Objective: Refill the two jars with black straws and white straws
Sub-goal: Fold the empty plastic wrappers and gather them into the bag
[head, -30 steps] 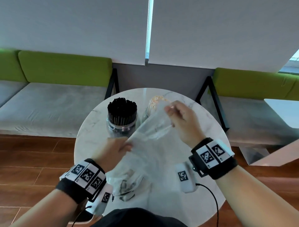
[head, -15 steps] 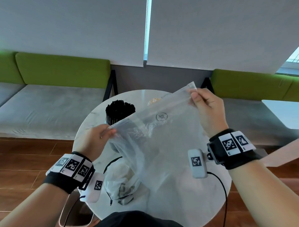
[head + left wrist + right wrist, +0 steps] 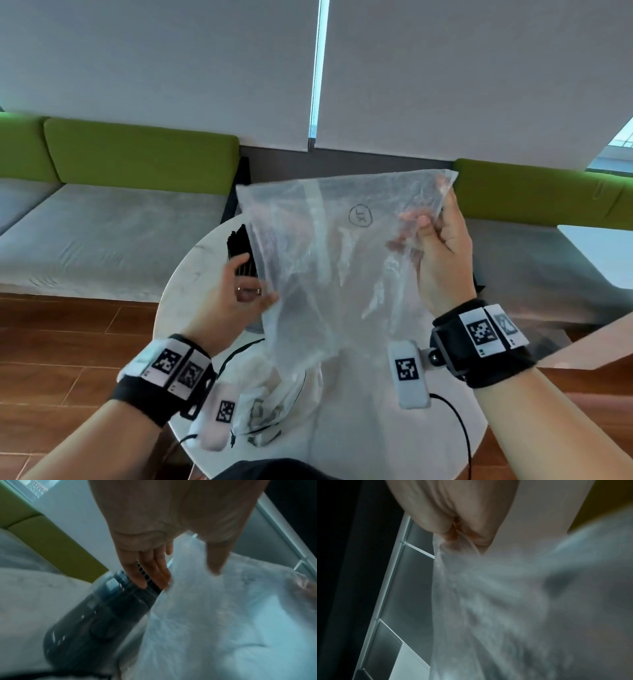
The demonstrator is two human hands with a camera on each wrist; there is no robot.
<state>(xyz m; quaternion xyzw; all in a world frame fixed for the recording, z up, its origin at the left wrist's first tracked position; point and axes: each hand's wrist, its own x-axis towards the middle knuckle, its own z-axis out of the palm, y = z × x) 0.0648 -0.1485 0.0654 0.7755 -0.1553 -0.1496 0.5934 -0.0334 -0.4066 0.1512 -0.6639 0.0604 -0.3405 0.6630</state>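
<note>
I hold a large clear plastic bag (image 3: 342, 267) up in front of me over the round marble table (image 3: 174, 301). My right hand (image 3: 428, 219) pinches the bag near its upper right corner, with thumb in front and fingers behind; the right wrist view shows the pinch (image 3: 457, 535). My left hand (image 3: 253, 287) is at the bag's left edge, fingers straight and thumb spread, touching the film (image 3: 197, 601). The jar of black straws (image 3: 239, 250) stands behind that hand, blurred in the left wrist view (image 3: 106, 601). The bag hides the second jar.
A crumpled clear bag (image 3: 270, 411) lies on the table's near side under my left wrist. Green and grey benches (image 3: 137, 192) run along the wall behind. A white tabletop corner (image 3: 603, 253) shows at far right. Wooden floor surrounds the table.
The bag has gone from low over the table to spread up high. My right hand rose and moved right; my left hand let go of the bag's corner and now sits lower on its edge.
</note>
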